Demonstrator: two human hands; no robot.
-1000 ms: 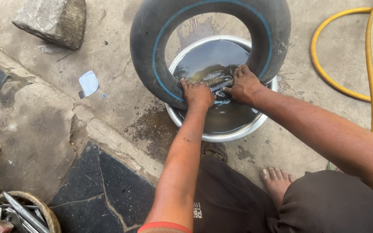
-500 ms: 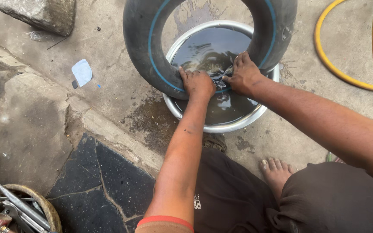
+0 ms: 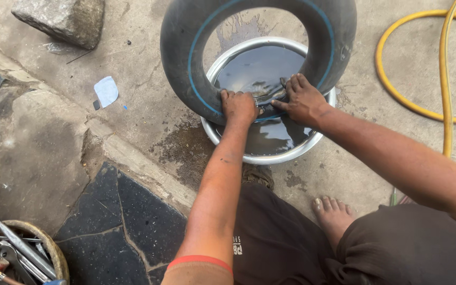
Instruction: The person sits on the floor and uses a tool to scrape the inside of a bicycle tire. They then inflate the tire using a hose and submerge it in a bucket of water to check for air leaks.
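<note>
One inner tube, black rubber with a thin blue line running round it, stands upright with its lowest part dipped in the basin.

One basin, round, shiny metal, holds dark water and sits on the ground straight ahead of the person.

Two hands, both bare and both on the submerged bottom of the tube. The left hand is curled over the rubber, fingers bent and gripping it. The right hand lies just beside it with fingers spread flat, pressing on the tube at the waterline.

One bare foot, toes visible, rests on the ground near the basin, between the person's dark-clothed legs.

One yellow hose lies in a loop at the right, well apart from the basin.

One grey stone block sits at the upper left.

One small pale blue patch lies flat on the ground left of the tube.

One round basket at the lower left corner holds several metal tools; their number cannot be told.

Surface: grey concrete floor, cracked, with a wet stain beside the basin; a raised kerb crosses it diagonally, and dark stone slabs lie below the kerb. The setting is outdoors.
</note>
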